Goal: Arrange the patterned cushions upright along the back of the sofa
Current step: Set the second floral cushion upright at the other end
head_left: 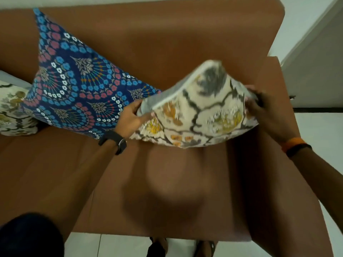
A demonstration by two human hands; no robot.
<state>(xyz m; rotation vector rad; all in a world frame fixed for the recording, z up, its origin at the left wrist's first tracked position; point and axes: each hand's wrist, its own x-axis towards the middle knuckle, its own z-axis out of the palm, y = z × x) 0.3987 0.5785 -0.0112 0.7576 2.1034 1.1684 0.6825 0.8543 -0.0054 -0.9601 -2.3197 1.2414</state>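
Observation:
A cream cushion (204, 110) with grey branches and yellow flowers hangs tilted above the right end of the brown sofa (167, 182). My left hand (132, 117) grips its left corner and my right hand (259, 106) grips its right edge. Its grey back faces up and away, and it looks blurred. A blue cushion (74, 86) with red and blue flower arcs leans upright against the sofa back (167, 38), just left of the held one. Another cream patterned cushion (13, 112) shows at the far left edge, partly cut off.
The sofa's right armrest (274, 89) lies close under my right hand. White wall and a doorway (319, 62) stand beyond it. Pale floor tiles (115, 245) and my sandalled feet (181, 247) show below the seat's front edge.

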